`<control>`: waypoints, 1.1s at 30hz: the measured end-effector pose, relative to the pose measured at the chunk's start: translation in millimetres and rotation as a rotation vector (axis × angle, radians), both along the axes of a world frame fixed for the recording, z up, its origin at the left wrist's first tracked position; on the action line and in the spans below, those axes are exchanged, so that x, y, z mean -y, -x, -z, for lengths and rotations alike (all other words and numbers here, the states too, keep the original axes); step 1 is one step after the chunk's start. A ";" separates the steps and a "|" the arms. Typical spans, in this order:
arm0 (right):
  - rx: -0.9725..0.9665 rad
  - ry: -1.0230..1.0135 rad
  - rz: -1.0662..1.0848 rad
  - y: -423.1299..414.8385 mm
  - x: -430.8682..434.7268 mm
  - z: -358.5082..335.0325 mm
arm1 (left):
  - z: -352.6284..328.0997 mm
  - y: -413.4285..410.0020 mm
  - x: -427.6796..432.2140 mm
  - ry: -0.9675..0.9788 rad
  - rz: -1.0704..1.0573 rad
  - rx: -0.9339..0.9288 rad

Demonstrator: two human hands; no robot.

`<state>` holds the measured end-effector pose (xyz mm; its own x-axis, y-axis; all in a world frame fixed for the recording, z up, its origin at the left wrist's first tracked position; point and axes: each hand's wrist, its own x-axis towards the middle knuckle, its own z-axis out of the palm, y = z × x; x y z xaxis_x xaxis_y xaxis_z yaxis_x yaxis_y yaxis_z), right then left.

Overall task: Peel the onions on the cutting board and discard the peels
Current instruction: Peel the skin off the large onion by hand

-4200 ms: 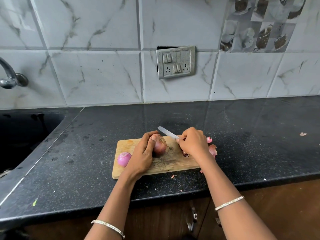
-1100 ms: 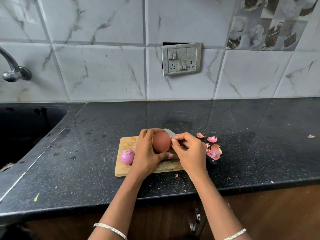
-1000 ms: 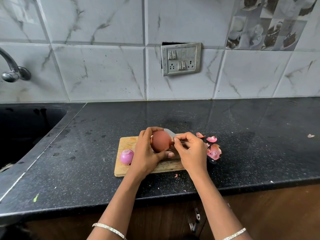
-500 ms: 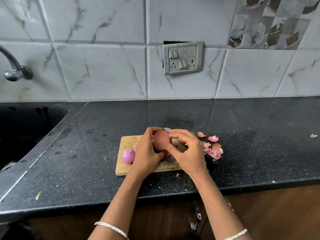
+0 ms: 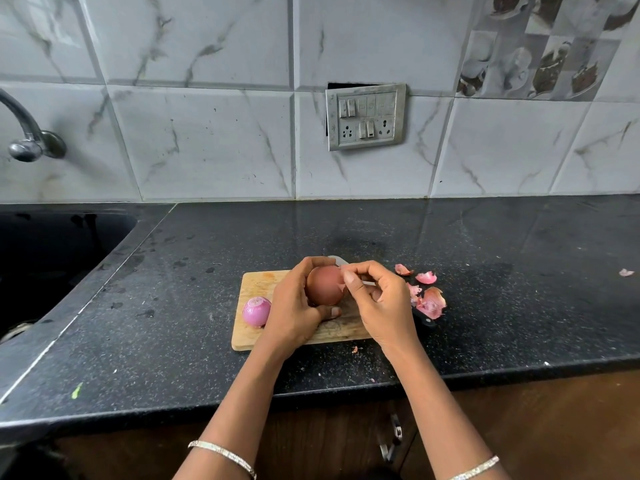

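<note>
I saw the left hand (image 5: 294,306) grip the unpeeled onion (image 5: 323,285) above the cutting board (image 5: 256,285). The right hand (image 5: 384,303) fingers pinched its skin at 3 o'clock. A peeled onion (image 5: 256,311) lay at the board's 9 o'clock, peels (image 5: 429,301) on the worktop (image 5: 173,306).

Reddish-brown onion (image 5: 323,285), purple peeled onion (image 5: 256,311), pale wooden cutting board (image 5: 258,284), pink peels (image 5: 431,303), speckled black counter (image 5: 502,271), grey-veined white tiles (image 5: 207,143).
</note>
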<state>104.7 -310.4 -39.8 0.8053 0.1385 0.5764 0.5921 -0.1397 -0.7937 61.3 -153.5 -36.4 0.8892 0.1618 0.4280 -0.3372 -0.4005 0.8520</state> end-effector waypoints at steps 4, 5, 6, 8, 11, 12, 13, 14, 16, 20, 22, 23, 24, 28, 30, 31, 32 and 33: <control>-0.017 0.015 0.002 4.7 -1.5 -3.9 | -0.7 1.0 2.7 -0.004 -0.012 0.024; -0.019 0.023 0.009 5.0 -2.1 -3.9 | -1.2 1.5 3.5 -0.006 -0.011 0.030; -0.015 0.031 0.020 5.3 -2.5 -4.0 | -1.7 1.8 4.0 -0.009 -0.004 0.033; 0.012 0.034 0.053 5.5 -3.0 -3.6 | -2.1 2.6 3.3 -0.016 0.016 0.041; 0.093 0.047 0.111 6.5 -2.1 -3.0 | -1.3 2.2 0.6 -0.020 0.020 0.051; 0.113 0.063 0.126 7.0 -2.1 -2.8 | -1.0 1.9 0.1 -0.018 0.023 0.046; 0.126 0.083 0.140 7.2 -2.5 -2.7 | -0.7 1.5 0.0 -0.013 0.028 0.039; 0.136 0.107 0.155 7.6 -2.9 -2.6 | -0.4 1.3 -0.1 -0.011 0.034 0.034; 0.154 0.159 0.187 9.4 -3.9 -3.0 | -0.4 1.1 -0.4 -0.010 0.047 0.021; 0.284 0.256 0.263 11.2 -5.9 -4.1 | -3.4 3.6 0.2 -0.003 0.064 -0.017; 0.347 0.297 0.300 10.8 -7.9 -4.2 | -5.4 5.4 1.4 -0.006 0.075 -0.029; 0.357 0.310 0.311 10.3 -8.2 -3.8 | -6.1 5.8 1.8 0.001 0.081 -0.037; 0.355 0.307 0.316 9.9 -8.0 -3.4 | -6.7 6.2 2.0 0.012 0.086 -0.047; 0.329 0.267 0.308 9.4 -6.4 -2.0 | -8.9 7.3 1.8 0.071 0.109 -0.070; 0.261 0.230 0.303 7.4 -5.5 -1.6 | -9.0 7.7 1.5 0.106 0.131 -0.079; 0.210 0.206 0.297 5.9 -5.0 -1.8 | -8.8 8.0 1.3 0.116 0.143 -0.080; 0.161 0.183 0.289 4.4 -4.2 -2.1 | -8.6 8.3 1.1 0.119 0.152 -0.080; 0.123 0.163 0.283 3.3 -3.6 -2.0 | -8.1 7.9 0.8 0.118 0.156 -0.080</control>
